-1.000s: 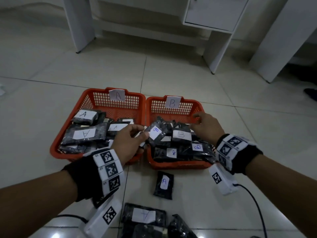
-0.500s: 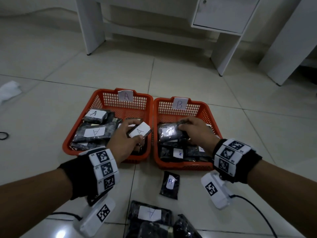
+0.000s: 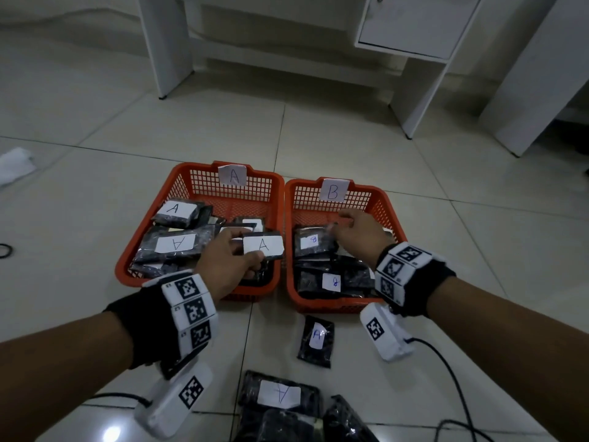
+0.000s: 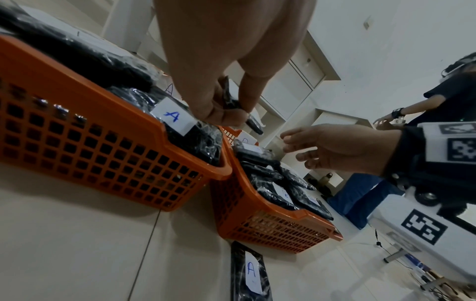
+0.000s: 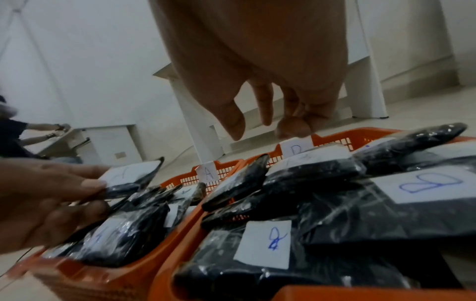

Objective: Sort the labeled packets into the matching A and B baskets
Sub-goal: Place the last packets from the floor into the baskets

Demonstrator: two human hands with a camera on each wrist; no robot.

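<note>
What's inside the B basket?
The B basket holds black packets; two labels read B. The right hand and upper packets cover the rest.

The right hand point(image 3: 357, 236) no longer pinches the B packet point(image 3: 314, 242), which now lies in the B basket point(image 3: 382, 199); its fingers hang relaxed above, nearer the far wall.

1. Two orange plastic mesh baskets point(image 3: 204, 186), lattice walls smooth with a dull sheen.
2. Black packets in crinkly clear plastic wrap point(image 3: 173, 250), glossy, catching glints.
3. White paper labels point(image 3: 263, 245), matt, inked by hand.
4. Pale ceramic floor tiles point(image 3: 350, 138), polished, reflecting a lamp.
5. White cabinet panels point(image 3: 411, 20), smooth matt.
6. Black cloth wristbands point(image 3: 420, 288), soft.
</note>
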